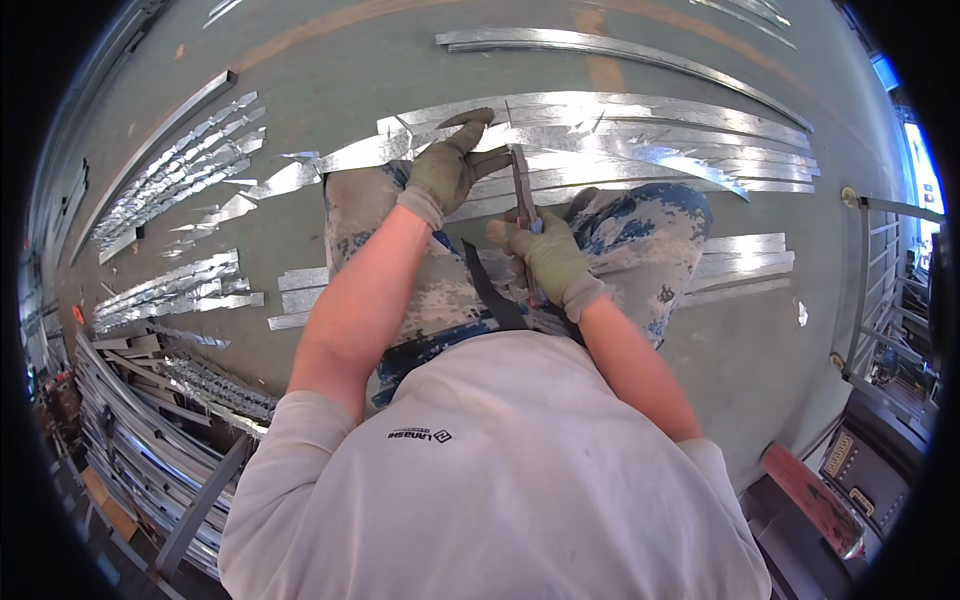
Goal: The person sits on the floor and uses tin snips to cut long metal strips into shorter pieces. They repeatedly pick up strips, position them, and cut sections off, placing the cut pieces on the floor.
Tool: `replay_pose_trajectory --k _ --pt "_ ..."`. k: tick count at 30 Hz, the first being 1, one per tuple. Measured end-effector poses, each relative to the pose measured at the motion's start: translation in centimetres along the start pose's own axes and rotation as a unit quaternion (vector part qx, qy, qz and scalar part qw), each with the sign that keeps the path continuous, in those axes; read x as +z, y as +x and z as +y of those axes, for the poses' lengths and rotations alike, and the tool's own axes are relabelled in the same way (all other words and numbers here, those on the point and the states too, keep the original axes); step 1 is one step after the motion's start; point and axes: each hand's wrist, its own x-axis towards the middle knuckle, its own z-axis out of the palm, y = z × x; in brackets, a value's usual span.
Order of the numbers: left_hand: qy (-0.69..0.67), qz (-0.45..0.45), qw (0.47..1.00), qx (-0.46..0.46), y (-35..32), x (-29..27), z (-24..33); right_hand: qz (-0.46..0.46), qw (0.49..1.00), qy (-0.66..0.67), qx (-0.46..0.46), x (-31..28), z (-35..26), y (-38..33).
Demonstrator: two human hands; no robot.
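I crouch over a long strip of shiny sheet metal (620,135) that lies across the grey floor. My left hand (447,168), in a worn green glove, presses down on the strip's near edge and grips it. My right hand (548,258), also gloved, is closed around the handles of metal snips (522,190). The snips' blades point away from me and meet the strip just right of my left hand. My knees in blue camouflage trousers sit under both hands.
Cut metal strips (180,160) lie in rows at the left and offcuts (745,262) at the right. Stacked metal profiles (140,430) fill the lower left. A long curved strip (600,45) lies farther off. A metal railing (885,290) stands at the right.
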Motion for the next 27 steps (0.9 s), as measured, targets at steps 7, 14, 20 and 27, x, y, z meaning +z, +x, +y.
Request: replay_pose_trajectory --k 7,14,20,27 --pt "0.025 0.013 0.999 -0.025 0.5 -0.3 -0.5 0.154 0.887 -0.432 -0.054 1.1 -0.1 1.2" --pt "0.045 0.002 0.999 -0.026 1.2 -0.3 -0.2 0.176 0.861 -0.477 -0.035 2.1 -1.1 0.5" --pt "0.034 -0.030 0.999 -0.011 0.7 -0.8 -0.5 0.129 0.908 -0.390 -0.078 0.4 -1.2 -0.4" --pt "0.005 -0.040 0.999 0.003 0.2 -0.9 0.0 0.114 0.903 -0.408 -0.067 0.3 -2.6 -1.6"
